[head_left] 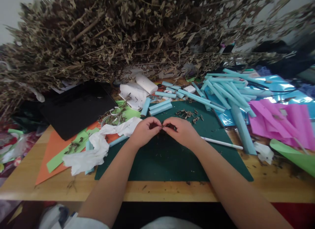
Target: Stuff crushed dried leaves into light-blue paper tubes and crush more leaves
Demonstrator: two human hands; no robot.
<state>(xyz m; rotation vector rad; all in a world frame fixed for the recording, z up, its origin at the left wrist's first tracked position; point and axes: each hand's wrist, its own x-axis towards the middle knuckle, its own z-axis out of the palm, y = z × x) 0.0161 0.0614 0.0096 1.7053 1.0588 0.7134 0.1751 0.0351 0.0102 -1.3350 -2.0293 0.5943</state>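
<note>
My left hand and my right hand meet over the dark green cutting mat, fingertips pinched close together. Between them is a small bit of dried leaf, mostly covered by the fingers. Just beyond my right hand lies a little heap of dried leaves on the mat. Short light-blue paper rolls rest past my left hand. A thin white stick sticks out from behind my right forearm.
A big mass of dried leafy stems spans the back. Crumpled white tissue, orange paper and a black panel are at left. Long blue paper rolls pile up at right, beside pink paper.
</note>
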